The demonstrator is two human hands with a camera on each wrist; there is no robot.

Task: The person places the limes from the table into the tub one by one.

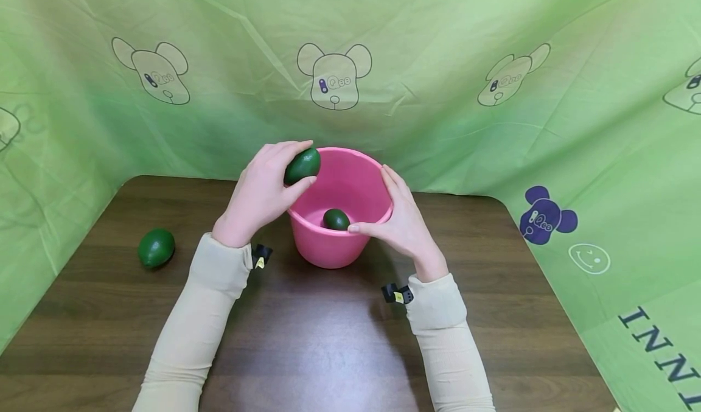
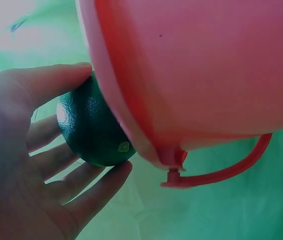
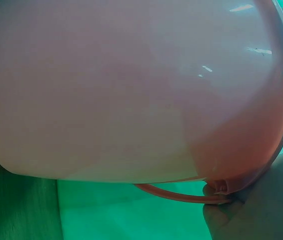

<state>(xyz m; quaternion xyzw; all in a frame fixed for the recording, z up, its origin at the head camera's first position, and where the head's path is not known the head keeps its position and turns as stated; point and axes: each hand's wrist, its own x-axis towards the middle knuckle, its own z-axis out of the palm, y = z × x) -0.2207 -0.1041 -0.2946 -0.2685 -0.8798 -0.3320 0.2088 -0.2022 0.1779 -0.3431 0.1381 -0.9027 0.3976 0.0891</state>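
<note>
A pink bucket stands on the table, its mouth facing up toward the head camera. One dark green avocado lies inside on the bottom. My left hand holds a second avocado between thumb and fingers at the bucket's left rim; in the left wrist view this avocado overlaps the rim. With thumb at the front and fingers behind, my right hand grips the right rim. The right wrist view shows mostly the bucket's side, with the hand at the rim near the handle joint.
A third avocado lies on the brown wooden table, left of the bucket. The bucket's pink handle hangs at its far side. Behind and beside the table hangs a green cloth printed with bear heads.
</note>
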